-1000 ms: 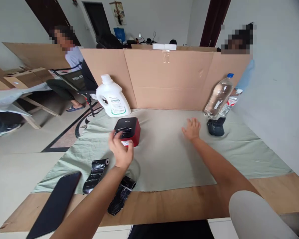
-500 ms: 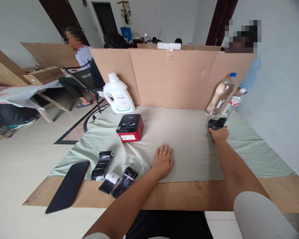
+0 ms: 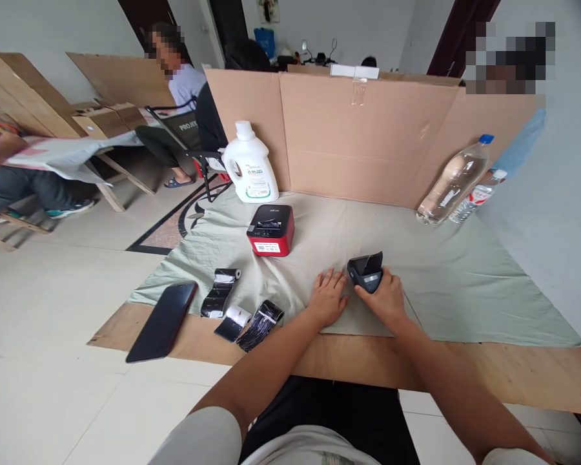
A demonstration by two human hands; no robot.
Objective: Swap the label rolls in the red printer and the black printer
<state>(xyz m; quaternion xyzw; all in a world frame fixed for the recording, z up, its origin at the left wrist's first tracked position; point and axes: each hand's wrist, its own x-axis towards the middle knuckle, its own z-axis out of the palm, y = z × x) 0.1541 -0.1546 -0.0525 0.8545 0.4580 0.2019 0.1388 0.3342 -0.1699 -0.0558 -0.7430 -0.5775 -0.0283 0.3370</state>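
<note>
Table (image 3: pixel 513 374) carries a pale green cloth (image 3: pixel 465 290), walled at 12 o'clock by upright cardboard (image 3: pixel 368 135), bare wood showing along the near edge. Right hand (image 3: pixel 386 299) grips a small black device (image 3: pixel 365 271) near the cloth's near edge; left hand (image 3: pixel 327 298) lies flat, fingers spread, just beside it at 9 o'clock. Open cloth runs toward 3 o'clock; a red printer (image 3: pixel 271 230) stands at 11 o'clock.

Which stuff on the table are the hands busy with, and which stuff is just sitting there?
Being used:
- small black device, held by the right hand
- left hand, flat on the green cloth beside it

Just lying about:
- red printer
- black rolls
- phone
- white jug
- water bottles
</note>
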